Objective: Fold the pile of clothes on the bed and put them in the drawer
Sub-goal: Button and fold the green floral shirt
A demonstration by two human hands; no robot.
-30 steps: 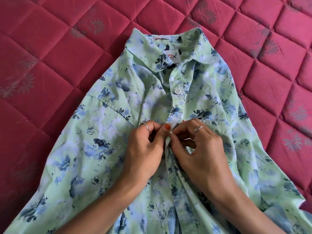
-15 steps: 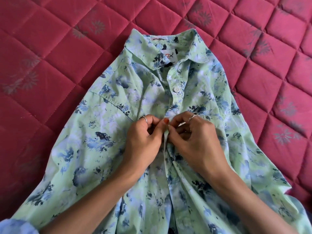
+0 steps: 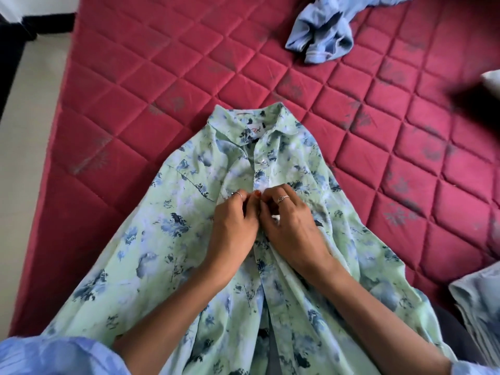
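Both hands at shirt front on bed
L hand [image 3: 232,228] & R hand [image 3: 290,228] pinch placket of green floral shirt [image 3: 167,253], fingers curled; red quilted mattress [image 3: 189,63] under.

A red quilted mattress [image 3: 167,77] filled most of the view, stitched in a diamond grid with faded grey flower motifs scattered over the squares. To the left of the mattress ran a strip of pale cream floor [image 3: 29,147]. Beyond the mattress's far left corner a dark band [image 3: 48,23] lay along the floor's far edge, and a dark object [image 3: 8,66] stood at the frame's left edge; what it was could not be told. On the mattress near its right side sat a dark blurred shape [image 3: 476,101], with something white [image 3: 492,79] just behind it.
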